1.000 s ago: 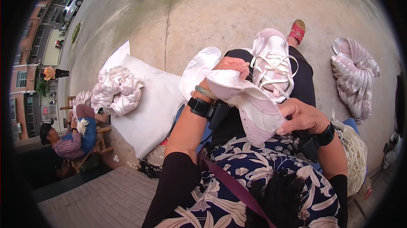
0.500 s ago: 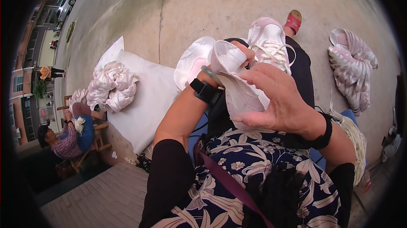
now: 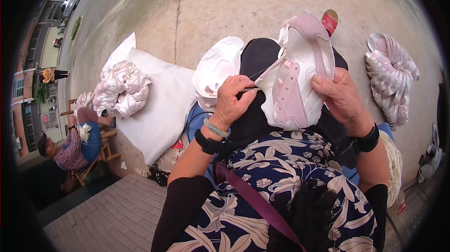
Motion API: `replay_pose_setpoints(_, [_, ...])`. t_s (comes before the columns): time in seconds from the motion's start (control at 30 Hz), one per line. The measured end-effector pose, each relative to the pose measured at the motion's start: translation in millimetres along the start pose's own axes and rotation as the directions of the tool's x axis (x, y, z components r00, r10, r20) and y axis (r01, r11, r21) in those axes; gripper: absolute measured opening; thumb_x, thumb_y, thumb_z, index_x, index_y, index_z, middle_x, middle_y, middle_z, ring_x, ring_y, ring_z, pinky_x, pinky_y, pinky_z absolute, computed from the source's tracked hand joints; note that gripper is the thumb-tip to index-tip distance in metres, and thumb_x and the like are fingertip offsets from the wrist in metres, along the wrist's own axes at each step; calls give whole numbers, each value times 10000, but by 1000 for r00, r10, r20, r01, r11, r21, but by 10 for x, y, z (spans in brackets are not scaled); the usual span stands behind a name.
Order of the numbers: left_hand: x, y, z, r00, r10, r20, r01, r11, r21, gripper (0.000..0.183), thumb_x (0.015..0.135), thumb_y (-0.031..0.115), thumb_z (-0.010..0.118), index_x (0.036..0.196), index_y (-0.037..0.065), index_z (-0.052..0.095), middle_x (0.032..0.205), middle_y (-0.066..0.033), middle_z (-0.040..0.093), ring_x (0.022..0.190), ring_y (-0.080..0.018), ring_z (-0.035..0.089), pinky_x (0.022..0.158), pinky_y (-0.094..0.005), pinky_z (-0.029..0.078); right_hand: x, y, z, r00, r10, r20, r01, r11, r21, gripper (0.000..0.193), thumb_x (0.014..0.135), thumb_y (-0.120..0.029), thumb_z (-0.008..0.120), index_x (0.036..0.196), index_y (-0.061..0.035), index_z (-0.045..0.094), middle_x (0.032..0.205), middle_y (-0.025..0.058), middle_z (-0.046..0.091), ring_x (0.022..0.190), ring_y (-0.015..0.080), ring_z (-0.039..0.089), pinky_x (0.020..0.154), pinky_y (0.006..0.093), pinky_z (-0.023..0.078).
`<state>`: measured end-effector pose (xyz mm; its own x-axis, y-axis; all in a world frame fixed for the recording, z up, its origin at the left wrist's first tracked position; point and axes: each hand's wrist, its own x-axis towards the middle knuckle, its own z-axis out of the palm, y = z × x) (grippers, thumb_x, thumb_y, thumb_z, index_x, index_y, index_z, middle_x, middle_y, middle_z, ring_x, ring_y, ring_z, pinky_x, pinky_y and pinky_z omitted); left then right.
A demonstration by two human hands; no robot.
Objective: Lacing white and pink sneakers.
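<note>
A pink and white shoe upper (image 3: 295, 83) is held up over my lap, its side with a row of eyelets toward me. My right hand (image 3: 344, 100) grips its right edge, thumb in front. At its left edge my left hand (image 3: 236, 97) is closed in a pinch on a thin dark stick-like thing (image 3: 248, 89), whose tip meets the white edge of the upper. What kind of thing it is, I cannot make out. Just left of my knee lie white shoe pieces with pink inside (image 3: 218, 67).
On the left, a coiled bundle of pink-white uppers (image 3: 122, 88) lies on a white sheet (image 3: 164, 97). Another bundle (image 3: 391, 76) rests on the concrete at right. Cream laces (image 3: 393, 163) hang beside my right arm. A co-worker (image 3: 77, 146) sits at far left.
My hands have moved apart, and the upper between them has been lifted and turned over my knees. The laced shoe on my lap no longer shows separately. My left hand now pinches the thin dark thing.
</note>
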<state>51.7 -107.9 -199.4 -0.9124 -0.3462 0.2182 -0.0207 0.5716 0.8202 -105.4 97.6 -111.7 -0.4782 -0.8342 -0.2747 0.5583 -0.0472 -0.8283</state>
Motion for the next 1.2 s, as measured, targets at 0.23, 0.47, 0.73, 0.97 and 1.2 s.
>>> replay_pose_setpoints(0.23, [-28,180,8,997,37,73,-46,992,120,132,597,52,621,637,26,498,652,-89,520,676,-281,499,601,-378,383,151,35,60,999,19,26,-18,1000,-15,257,869,-144,622,1070,15,611,946,52,650,830,101,614,766,245,492])
replay_pose_setpoints(0.47, [185,333,-149,786,-183,591,244,969,-24,316,757,227,653,613,2,486,533,-77,478,463,-98,481,413,-298,323,-22,-127,-401,997,-72,-15,73,978,193,401,883,-119,578,1229,44,457,1107,108,602,996,184,605,912,331,474])
replay_pose_setpoints(0.73, [356,357,144,790,-370,489,520,827,-214,241,855,218,578,847,-20,538,625,-55,575,483,-103,553,433,-219,447,-188,134,-434,999,-14,-40,28,930,367,369,881,-144,595,1191,36,507,1131,105,589,1035,174,578,941,327,446])
replay_pose_setpoints(0.97, [398,393,-58,731,-527,433,670,674,-311,180,820,78,491,872,-29,626,660,-45,598,465,-89,515,415,-226,427,-68,123,-20,999,27,29,-33,977,210,311,859,-197,642,1049,37,566,916,60,645,775,130,628,662,258,516])
replay_pose_setpoints(1.2, [235,537,-29,695,-624,356,655,755,44,197,778,80,457,805,-44,607,523,-40,533,397,-97,475,363,-241,373,-45,176,-357,999,-40,3,40,999,1,316,846,-160,630,1058,70,588,922,88,653,818,123,617,703,245,497])
